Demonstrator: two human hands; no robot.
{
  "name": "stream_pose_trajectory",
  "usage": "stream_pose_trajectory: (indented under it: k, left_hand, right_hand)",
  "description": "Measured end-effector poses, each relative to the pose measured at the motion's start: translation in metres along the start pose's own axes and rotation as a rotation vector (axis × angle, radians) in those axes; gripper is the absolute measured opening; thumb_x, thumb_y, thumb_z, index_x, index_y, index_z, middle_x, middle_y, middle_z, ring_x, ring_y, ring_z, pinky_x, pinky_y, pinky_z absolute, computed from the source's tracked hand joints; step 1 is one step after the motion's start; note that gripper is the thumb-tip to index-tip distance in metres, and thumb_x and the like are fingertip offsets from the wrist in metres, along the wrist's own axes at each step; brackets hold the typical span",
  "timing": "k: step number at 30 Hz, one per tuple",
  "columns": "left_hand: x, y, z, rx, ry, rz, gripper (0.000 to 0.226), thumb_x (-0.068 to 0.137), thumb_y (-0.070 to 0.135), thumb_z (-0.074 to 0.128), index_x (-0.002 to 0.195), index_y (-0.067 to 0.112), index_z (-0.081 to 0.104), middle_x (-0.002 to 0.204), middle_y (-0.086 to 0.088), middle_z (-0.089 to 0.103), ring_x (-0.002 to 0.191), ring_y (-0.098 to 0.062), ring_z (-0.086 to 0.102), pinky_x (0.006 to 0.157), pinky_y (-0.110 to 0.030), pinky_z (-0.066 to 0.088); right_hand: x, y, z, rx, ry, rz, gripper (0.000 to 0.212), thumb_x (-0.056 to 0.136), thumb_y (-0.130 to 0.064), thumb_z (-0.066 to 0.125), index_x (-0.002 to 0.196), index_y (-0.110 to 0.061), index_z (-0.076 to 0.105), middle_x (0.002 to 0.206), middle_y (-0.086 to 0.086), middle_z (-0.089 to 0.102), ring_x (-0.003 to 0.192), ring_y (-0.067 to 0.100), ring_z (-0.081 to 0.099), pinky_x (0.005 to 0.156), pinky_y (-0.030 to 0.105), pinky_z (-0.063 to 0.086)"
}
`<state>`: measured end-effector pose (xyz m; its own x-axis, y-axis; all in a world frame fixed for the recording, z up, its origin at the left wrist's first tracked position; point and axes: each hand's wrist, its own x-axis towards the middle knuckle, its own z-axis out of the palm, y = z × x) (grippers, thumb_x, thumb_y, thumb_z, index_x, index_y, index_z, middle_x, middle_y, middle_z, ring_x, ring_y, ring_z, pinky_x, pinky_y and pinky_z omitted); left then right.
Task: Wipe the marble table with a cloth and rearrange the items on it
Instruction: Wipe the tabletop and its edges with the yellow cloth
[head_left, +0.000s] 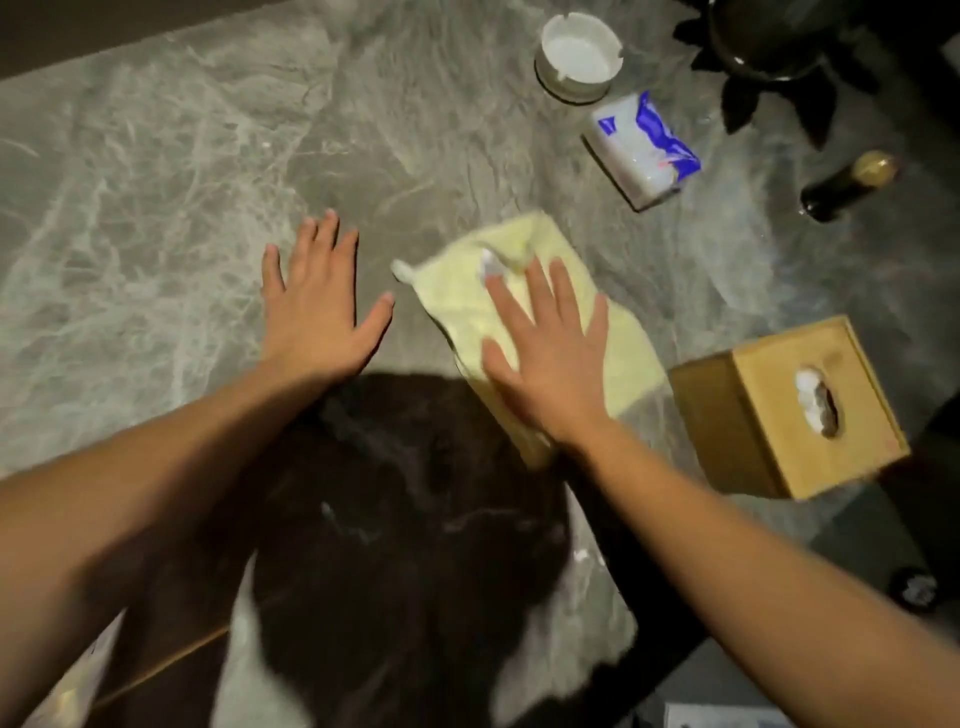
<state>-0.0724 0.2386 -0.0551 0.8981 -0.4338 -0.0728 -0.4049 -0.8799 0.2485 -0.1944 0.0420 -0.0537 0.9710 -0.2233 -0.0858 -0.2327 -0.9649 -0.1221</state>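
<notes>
Near the desk's (156, 156) front edge, the right hand (545, 358) presses flat on the yellow cloth (618, 353); the left hand (317, 306) rests open on bare marble. A rightward wipe could shove the wooden tissue box (753, 415) just beside it off the edge.

Pale yellow cloth (457, 301) flat mid-frame on grey veined marble table (156, 182), white ashtray (579, 54) and tissue pack (641, 148) upper right, wooden box (789, 410) right

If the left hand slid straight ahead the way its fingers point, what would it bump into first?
Probably nothing. The left hand is spread flat over the marble table, fingers pointing away from the person, and only bare marble shows ahead up to the picture's top. The ashtray sits off to the right.
</notes>
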Motion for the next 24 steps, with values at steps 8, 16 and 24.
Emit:
stream_pose_trajectory:
  k: [8,16,24]
  left_hand:
    - [-0.064,0.004,-0.002,-0.069,-0.171,0.499,0.065,0.086,0.057,0.023,0.142,0.027,0.037,0.157,0.001,0.023,0.147,-0.016,0.011,0.117,-0.048,0.001]
    - [-0.027,-0.091,-0.021,-0.014,0.084,-0.024,0.058,0.087,0.046,0.036,0.139,0.021,0.036,0.154,-0.01,0.024,0.143,-0.032,0.018,0.11,-0.063,0.01]
    - [-0.025,-0.097,-0.015,0.062,0.12,-0.119,0.058,0.092,0.05,0.027,0.14,0.02,0.039,0.154,-0.009,0.03,0.142,-0.032,0.025,0.111,-0.058,0.014]
  right_hand:
    - [-0.234,-0.031,0.018,-0.079,-0.049,0.149,0.064,0.093,-0.046,0.038,0.151,-0.029,0.015,0.154,0.012,0.027,0.147,0.031,0.007,0.108,0.062,0.017]
    - [-0.223,-0.07,0.014,0.067,-0.097,0.239,0.064,0.088,-0.047,0.032,0.15,-0.037,0.02,0.155,0.011,0.027,0.147,0.028,0.011,0.112,0.057,0.008]
    - [0.006,-0.125,0.01,0.019,-0.05,0.019,0.067,0.086,-0.059,0.023,0.15,-0.041,0.014,0.159,0.011,0.017,0.147,0.027,0.008,0.111,0.06,0.007]
